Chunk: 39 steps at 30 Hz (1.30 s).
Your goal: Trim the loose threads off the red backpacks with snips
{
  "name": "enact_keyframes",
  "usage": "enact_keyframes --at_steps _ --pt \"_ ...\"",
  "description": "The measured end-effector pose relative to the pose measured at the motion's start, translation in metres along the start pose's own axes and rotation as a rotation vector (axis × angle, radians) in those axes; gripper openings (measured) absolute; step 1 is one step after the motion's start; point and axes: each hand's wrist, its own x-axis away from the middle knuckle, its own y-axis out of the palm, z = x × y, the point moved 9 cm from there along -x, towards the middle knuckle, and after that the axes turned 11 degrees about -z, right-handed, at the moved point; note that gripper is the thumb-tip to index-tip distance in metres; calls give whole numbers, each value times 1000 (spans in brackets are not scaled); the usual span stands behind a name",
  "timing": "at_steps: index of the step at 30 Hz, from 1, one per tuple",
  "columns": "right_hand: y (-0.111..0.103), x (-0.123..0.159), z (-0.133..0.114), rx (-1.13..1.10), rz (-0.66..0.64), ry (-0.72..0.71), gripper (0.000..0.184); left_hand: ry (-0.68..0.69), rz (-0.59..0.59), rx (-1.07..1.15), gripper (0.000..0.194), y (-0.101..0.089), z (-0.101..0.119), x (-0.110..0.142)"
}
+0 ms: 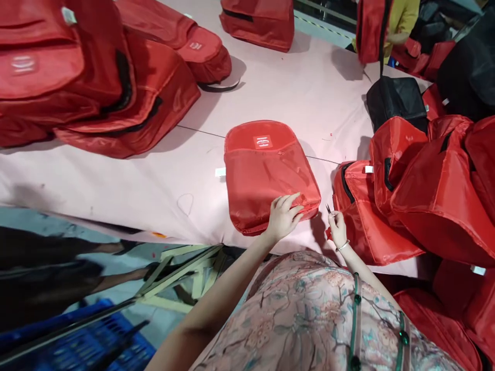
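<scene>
A red backpack [270, 175] with a white logo patch lies flat on the pink-covered table in front of me. My left hand [285, 217] is at its near right corner, with curved fingers and thumb gripping the fabric edge. Just to the right, apart from that backpack, my right hand [337, 230] is closed around small thread snips [328, 208], whose dark pointed tips stick out past the fingers. A white tag [220, 172] extends from the backpack's left side.
Red backpacks [154, 103] are heaped at the far left. More red bags [436, 190] pile up on the right, with a black bag [397, 100] behind them. Across the table [294, 82], a person in yellow [404, 20] is partly visible. A blue crate [112, 340] stands below left.
</scene>
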Motion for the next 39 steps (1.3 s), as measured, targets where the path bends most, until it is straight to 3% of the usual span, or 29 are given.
enact_keyframes --at_steps 4,8,14,22,29,35,39 --pt "-8 11 -24 129 27 -74 34 11 -37 -7 30 17 23 -12" --pt "-9 11 -38 340 -40 -76 30 -95 1 10 14 28 22 -21" --pt "-7 -4 -50 606 -136 -76 30 -121 6 -2 20 30 14 -24" --pt "12 -25 -68 975 -345 -3 29 -159 171 55 21 28 9 -20" --pt "28 -35 -81 1185 -461 49 30 -170 204 64 19 25 8 -20" --pt "30 -48 -94 1143 -538 -2 25 -186 201 141 20 24 5 -21" --pt "8 -52 -82 759 -500 -50 25 -168 254 344 25 8 -2 -15"
